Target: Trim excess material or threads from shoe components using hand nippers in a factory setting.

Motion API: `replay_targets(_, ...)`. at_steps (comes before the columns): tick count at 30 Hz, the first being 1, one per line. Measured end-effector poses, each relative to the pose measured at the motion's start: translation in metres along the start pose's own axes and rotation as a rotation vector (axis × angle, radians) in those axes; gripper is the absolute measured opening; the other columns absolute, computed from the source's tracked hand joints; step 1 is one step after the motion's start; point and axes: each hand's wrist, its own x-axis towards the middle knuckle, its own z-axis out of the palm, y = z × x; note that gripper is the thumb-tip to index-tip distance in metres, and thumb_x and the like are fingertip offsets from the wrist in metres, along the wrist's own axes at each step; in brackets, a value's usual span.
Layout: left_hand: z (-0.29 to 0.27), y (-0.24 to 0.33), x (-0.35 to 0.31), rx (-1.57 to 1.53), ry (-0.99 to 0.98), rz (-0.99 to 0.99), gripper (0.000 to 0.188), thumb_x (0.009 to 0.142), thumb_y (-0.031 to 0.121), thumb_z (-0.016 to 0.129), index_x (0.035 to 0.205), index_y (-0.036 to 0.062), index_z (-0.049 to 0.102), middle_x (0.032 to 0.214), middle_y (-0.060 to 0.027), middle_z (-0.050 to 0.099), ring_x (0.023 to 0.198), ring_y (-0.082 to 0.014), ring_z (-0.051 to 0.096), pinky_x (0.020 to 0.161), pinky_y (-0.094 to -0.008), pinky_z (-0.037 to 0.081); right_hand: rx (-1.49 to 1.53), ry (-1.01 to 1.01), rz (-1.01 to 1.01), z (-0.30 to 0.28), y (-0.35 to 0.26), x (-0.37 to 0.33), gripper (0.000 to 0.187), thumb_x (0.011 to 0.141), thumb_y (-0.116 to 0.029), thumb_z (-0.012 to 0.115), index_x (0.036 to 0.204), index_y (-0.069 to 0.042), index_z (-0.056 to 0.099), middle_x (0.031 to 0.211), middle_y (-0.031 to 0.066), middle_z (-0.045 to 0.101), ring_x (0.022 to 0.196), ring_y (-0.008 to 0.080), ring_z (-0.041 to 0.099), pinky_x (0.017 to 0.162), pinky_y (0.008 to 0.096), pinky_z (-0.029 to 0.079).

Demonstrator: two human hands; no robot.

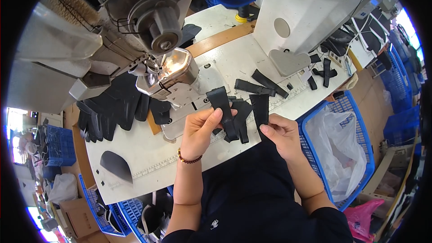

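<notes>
Left hand (201, 125): pinching black strip (218, 96) at mid-length. Right hand (283, 135): pinching second strip (259, 108) at side edge. Both strips above tabletop (157, 164), near front edge, beside loose strips (243, 113). Likely light, pliable, hard to damage; grip ends or edges. Sewing machine (170, 71) limits far-left movement; more room toward front left corner. Blue basket (361, 126) beside right end.

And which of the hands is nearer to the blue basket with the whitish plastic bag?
Right. The right hand is just left of the blue basket; the left hand is farther left.
</notes>
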Motion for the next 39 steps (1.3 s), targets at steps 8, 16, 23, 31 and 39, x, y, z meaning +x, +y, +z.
replay_targets(8, 0.004, -0.004, 0.002, -0.081, -0.02, -0.034, 0.027, 0.087, 0.015, 0.043, 0.096, -0.0065, 0.056, 0.089, -0.0137, 0.06, 0.076, -0.0135, 0.056, 0.066, -0.0247, 0.045, 0.037, 0.006, 0.042, 0.012, 0.004, 0.007, 0.017, 0.075, 0.0, 0.061, 0.091, 0.005, 0.059, 0.069, 0.0006, 0.053, 0.059, 0.0031, 0.042, 0.05, 0.0173, 0.032)
replay_targets(16, 0.002, -0.019, 0.001, -0.169, -0.033, -0.052, 0.025, 0.087, 0.018, 0.046, 0.086, -0.0012, 0.061, 0.073, -0.0029, 0.059, 0.057, -0.0036, 0.047, 0.052, -0.0179, 0.036, 0.011, 0.008, 0.118, 0.024, -0.003, 0.01, 0.015, 0.077, -0.005, 0.06, 0.088, 0.005, 0.059, 0.065, -0.0021, 0.052, 0.055, 0.0008, 0.039, 0.048, 0.0164, 0.03)
replay_targets(23, 0.014, -0.007, 0.002, -0.281, -0.006, -0.07, 0.024, 0.087, 0.018, 0.046, 0.083, -0.0003, 0.061, 0.072, -0.0016, 0.058, 0.06, -0.0039, 0.047, 0.054, -0.0188, 0.037, 0.021, -0.017, 0.078, 0.026, -0.003, 0.012, 0.014, 0.077, -0.005, 0.059, 0.088, 0.004, 0.059, 0.067, -0.0014, 0.054, 0.056, 0.0001, 0.04, 0.048, 0.0153, 0.031)
replay_targets(31, 0.01, -0.013, 0.001, -0.276, 0.001, -0.064, 0.024, 0.087, 0.018, 0.046, 0.079, 0.001, 0.061, 0.07, 0.0005, 0.057, 0.059, -0.0028, 0.044, 0.052, -0.0186, 0.035, 0.006, -0.019, 0.103, 0.028, -0.004, 0.012, 0.014, 0.077, -0.006, 0.06, 0.086, 0.005, 0.06, 0.065, -0.0015, 0.054, 0.054, 0.0001, 0.039, 0.046, 0.0155, 0.029)
replay_targets(39, 0.008, -0.017, 0.0, -0.229, 0.023, -0.053, 0.025, 0.086, 0.018, 0.047, 0.07, 0.003, 0.059, 0.061, 0.0041, 0.05, 0.053, -0.0019, 0.038, 0.048, -0.0179, 0.03, -0.042, 0.023, 0.166, 0.029, -0.007, 0.012, 0.017, 0.078, -0.013, 0.06, 0.078, 0.004, 0.062, 0.057, -0.0042, 0.047, 0.052, 0.0009, 0.037, 0.045, 0.0166, 0.028)
